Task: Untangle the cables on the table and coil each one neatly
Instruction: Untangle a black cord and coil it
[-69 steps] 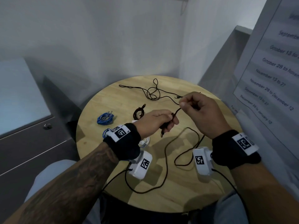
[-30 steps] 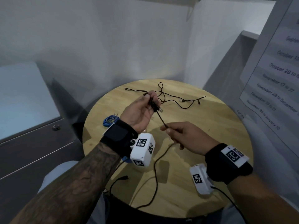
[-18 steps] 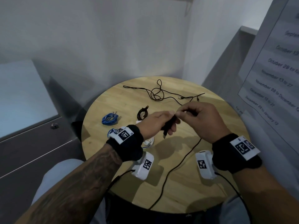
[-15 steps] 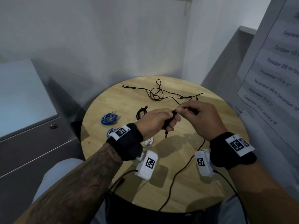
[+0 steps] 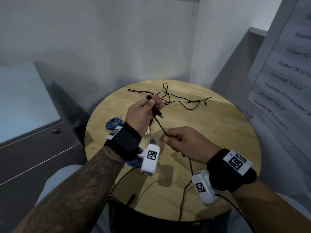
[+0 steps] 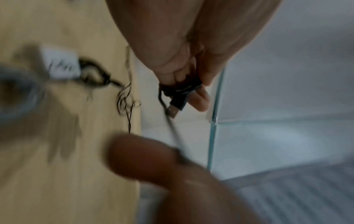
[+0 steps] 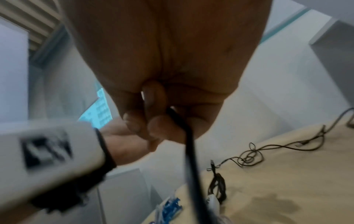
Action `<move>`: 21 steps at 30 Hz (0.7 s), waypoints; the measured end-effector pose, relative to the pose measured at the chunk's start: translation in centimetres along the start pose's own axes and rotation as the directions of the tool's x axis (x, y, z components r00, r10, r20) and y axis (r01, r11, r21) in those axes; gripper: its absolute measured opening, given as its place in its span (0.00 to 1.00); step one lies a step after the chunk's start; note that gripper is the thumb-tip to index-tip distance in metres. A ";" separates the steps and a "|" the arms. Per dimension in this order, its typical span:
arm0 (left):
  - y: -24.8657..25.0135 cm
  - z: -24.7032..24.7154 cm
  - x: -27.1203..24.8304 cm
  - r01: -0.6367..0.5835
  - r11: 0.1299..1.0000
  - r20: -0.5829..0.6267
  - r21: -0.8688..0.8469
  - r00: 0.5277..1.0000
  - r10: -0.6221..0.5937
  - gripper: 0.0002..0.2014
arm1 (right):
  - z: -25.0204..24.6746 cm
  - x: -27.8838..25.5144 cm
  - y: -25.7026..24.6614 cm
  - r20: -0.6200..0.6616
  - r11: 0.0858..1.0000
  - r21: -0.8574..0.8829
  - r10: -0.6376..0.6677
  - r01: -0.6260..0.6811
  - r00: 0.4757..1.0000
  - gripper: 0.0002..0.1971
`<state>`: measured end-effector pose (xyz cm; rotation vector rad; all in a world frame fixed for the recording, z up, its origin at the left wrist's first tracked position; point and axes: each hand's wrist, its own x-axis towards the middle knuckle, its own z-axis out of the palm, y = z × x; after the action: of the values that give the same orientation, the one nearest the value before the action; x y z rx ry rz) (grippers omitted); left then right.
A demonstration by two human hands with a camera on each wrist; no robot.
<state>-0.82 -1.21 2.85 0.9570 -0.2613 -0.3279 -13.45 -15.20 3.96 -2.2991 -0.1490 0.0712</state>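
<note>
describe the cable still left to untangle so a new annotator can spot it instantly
Start at the round wooden table and look to its far edge, past both hands. The loose thin black cable sprawls there in open loops and crossings. Unlike the blue cable, bundled at the left edge, and the black cable stretched between the hands, it lies untouched and uncoiled.

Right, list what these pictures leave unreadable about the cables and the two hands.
- How many loops the left hand holds: its fingers cover the black cable in the head view.
- That cable's free end: runs off the table edge, head view.
- The small dark coil and blue cable: partly behind the left wrist in the head view, blurred in both wrist views.
- Right hand fingertips: blurred, left wrist view.
</note>
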 end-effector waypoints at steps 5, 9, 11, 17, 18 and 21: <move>-0.4 0.9 -2.0 -0.130 0.778 0.247 0.614 0.968 -0.034 0.10 | -1.9 0.0 -0.5 -0.308 0.989 0.079 -0.093 0.123 0.947 0.09; -0.1 1.9 -2.6 0.048 0.822 0.371 0.567 0.876 -0.307 0.17 | -3.3 0.6 0.7 -0.485 0.981 0.122 -0.075 0.152 0.871 0.05; 0.1 2.3 -2.7 0.150 0.849 0.359 0.507 0.859 -0.366 0.17 | -3.4 1.0 1.7 -0.516 0.989 0.100 -0.044 0.111 0.856 0.05; 0.8 2.1 -2.8 0.413 0.910 0.341 -0.033 0.861 -0.378 0.16 | -1.7 1.8 2.8 -0.328 0.982 0.186 0.085 -0.024 0.941 0.11; 0.9 1.9 -2.6 0.421 0.896 0.329 -0.138 0.873 -0.360 0.16 | -1.3 1.7 2.7 -0.280 0.980 0.189 0.111 -0.059 0.954 0.12; 1.2 1.4 -1.7 0.328 0.901 0.245 -0.284 0.933 -0.263 0.14 | -0.9 1.0 2.1 -0.117 0.984 0.127 0.144 -0.129 0.983 0.12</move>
<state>-2.72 -0.96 4.44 0.6377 -0.2365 -0.7306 -12.19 -17.11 2.94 -2.1852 0.0767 0.0048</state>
